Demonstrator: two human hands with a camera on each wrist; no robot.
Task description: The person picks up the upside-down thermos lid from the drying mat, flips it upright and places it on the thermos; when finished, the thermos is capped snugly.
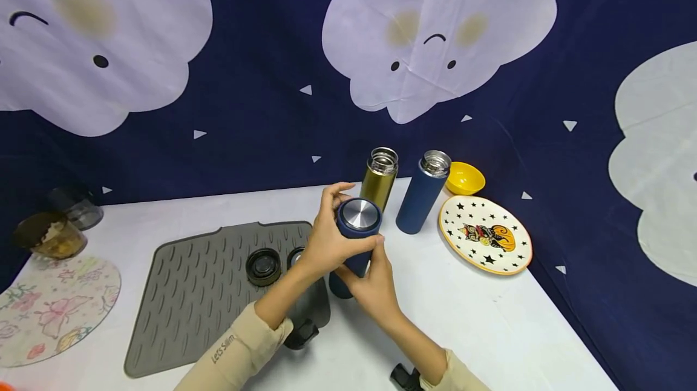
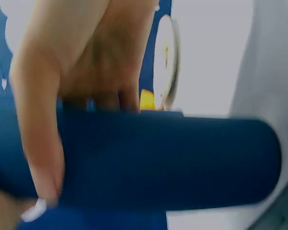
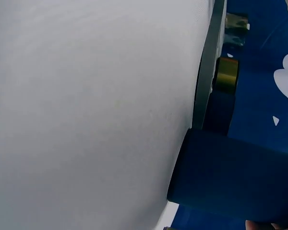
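A navy flask (image 1: 356, 227) with a steel-topped lid (image 1: 360, 214) is held tilted above the white table (image 1: 479, 324). My left hand (image 1: 337, 227) grips its lid end, fingers and thumb curled round it. My right hand (image 1: 365, 276) holds the body from below. In the left wrist view the thumb (image 2: 41, 158) and fingers wrap the flask (image 2: 182, 163). The right wrist view shows the flask's base end (image 3: 235, 177) over the table (image 3: 86, 96); that hand is almost wholly out of frame.
An open gold flask (image 1: 379, 179) and an open blue flask (image 1: 422, 194) stand just behind. Right of them are a yellow bowl (image 1: 464, 178) and a starred plate (image 1: 484, 233). A grey mat (image 1: 218, 288) holds a dark lid (image 1: 264, 266). Two jars (image 1: 51, 235) and a floral placemat (image 1: 49, 306) lie at the left.
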